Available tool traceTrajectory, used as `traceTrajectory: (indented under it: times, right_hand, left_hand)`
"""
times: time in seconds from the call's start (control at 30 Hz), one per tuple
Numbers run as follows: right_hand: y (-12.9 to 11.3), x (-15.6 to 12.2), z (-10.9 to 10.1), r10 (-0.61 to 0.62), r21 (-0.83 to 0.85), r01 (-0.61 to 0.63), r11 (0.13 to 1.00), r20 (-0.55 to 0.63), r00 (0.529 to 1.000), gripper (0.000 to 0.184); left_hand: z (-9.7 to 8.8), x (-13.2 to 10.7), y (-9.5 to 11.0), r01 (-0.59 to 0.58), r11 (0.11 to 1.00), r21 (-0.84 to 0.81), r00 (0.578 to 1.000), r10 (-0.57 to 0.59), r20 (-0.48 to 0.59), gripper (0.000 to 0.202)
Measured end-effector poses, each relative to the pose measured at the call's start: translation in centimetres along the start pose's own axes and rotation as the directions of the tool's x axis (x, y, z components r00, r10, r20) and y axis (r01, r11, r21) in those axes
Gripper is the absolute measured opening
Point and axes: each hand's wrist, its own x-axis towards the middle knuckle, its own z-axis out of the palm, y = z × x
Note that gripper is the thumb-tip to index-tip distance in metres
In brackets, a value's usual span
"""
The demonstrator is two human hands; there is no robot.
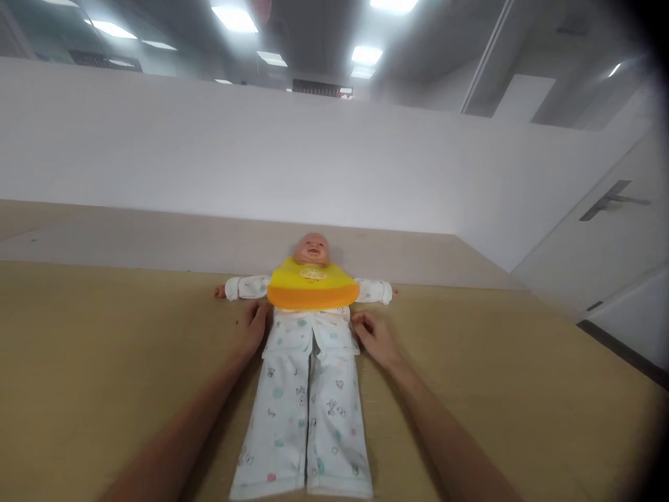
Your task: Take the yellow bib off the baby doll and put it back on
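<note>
A baby doll lies on its back on a tan table, head away from me. It wears white printed pyjamas and a yellow and orange bib across its chest. My left hand rests at the doll's left side just below the bib, fingers stretched along the pyjama top. My right hand is at the other side, fingers curled against the edge of the pyjama top. I cannot make out whether either hand pinches the fabric.
A white wall runs behind the table. A white door with a lever handle stands at the right. The table's right edge slopes toward me.
</note>
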Motion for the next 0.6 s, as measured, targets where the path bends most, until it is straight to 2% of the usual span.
traceTrajectory:
  times: [0.07, 0.13, 0.2, 0.27, 0.33, 0.43, 0.53, 0.6]
  right_hand:
    - [-1.0, -0.1, -1.5, -0.034, -0.047, 0.037, 0.998, 0.062, 0.997, 0.011]
    - [-1.9, -0.4, -3.2, -0.038, -0.116, 0.053, 0.992, 0.125, 0.991, 0.005]
    - [-2.6, -0.8, -4.3, 0.010, -0.203, 0.037, 0.979, 0.225, 0.974, 0.009]
    - [-3.2, -1.2, -4.5, 0.094, -0.320, 0.014, 0.947, 0.318, 0.943, 0.014]
    - [-3.8, -1.6, -4.0, 0.151, -0.453, 0.018, 0.892, 0.335, 0.930, 0.021]
    - [-4.5, -1.9, -2.7, 0.163, -0.594, 0.065, 0.802, 0.322, 0.932, 0.023]
    - [-4.9, -1.9, -2.0, 0.166, -0.648, 0.105, 0.754, 0.343, 0.925, 0.013]
    - [-5.0, -1.9, -1.9, 0.172, -0.678, 0.111, 0.727, 0.335, 0.926, 0.008]
  left_hand:
    - [-0.7, -0.2, 1.0, -0.061, 0.997, -0.038, 0.997, 0.063, 0.054, 0.030]
    - [-1.8, -0.5, 2.2, -0.172, 0.984, -0.048, 0.969, 0.177, 0.170, 0.028]
    - [-2.9, -0.8, 3.3, -0.282, 0.959, -0.023, 0.891, 0.271, 0.364, 0.024]
    - [-3.6, -1.2, 4.0, -0.335, 0.942, 0.004, 0.801, 0.282, 0.527, 0.020]
    - [-3.9, -1.4, 4.3, -0.343, 0.938, 0.042, 0.761, 0.252, 0.597, 0.017]
    - [-4.3, -1.1, 3.9, -0.342, 0.932, 0.122, 0.759, 0.197, 0.620, 0.011]
    - [-5.1, -0.7, 3.0, -0.287, 0.931, 0.224, 0.776, 0.089, 0.624, 0.008]
    - [-5.6, -0.7, 2.4, -0.229, 0.934, 0.274, 0.771, 0.002, 0.637, 0.009]
